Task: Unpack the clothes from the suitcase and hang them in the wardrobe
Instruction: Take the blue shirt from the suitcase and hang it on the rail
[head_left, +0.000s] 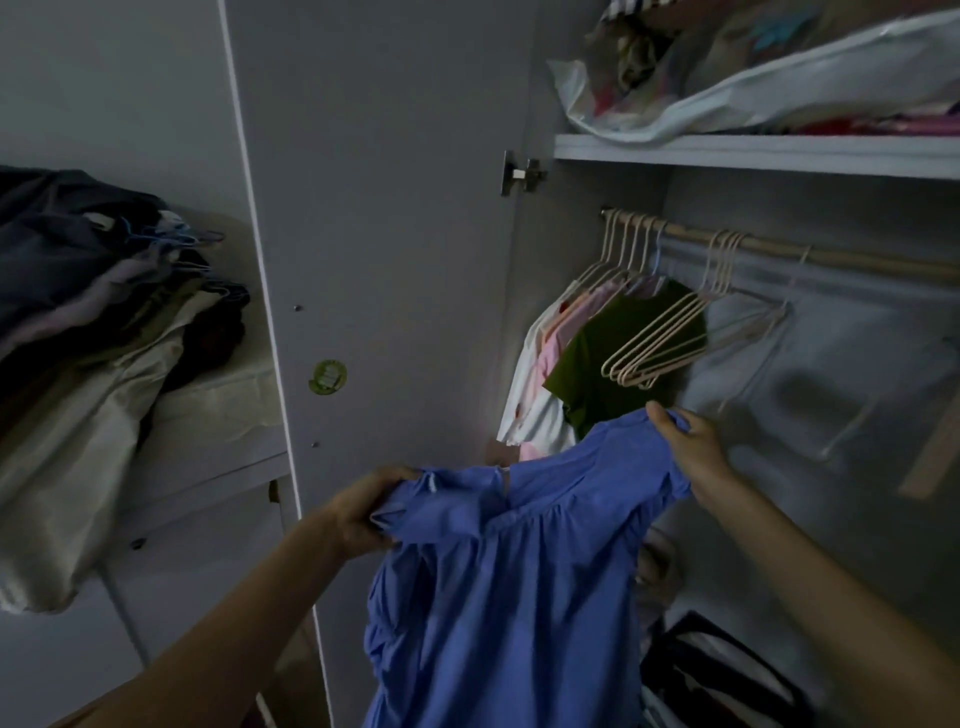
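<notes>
Your left hand (363, 506) grips one shoulder of the blue gathered cotton dress (509, 587), and your right hand (693, 447) pinches the other shoulder. Hands are apart, dress stretched between them in front of the open grey wardrobe (395, 208). Above: wooden rail (831, 254) with empty cream hangers (670, 338), a dark green top (608, 358) and pink-white clothes (540, 374) hanging at its left end. Pile of clothes (93, 291) lies far left.

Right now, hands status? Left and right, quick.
Left hand: closed, gripping one shoulder of the blue dress.
Right hand: closed, pinching the dress's other shoulder.
</notes>
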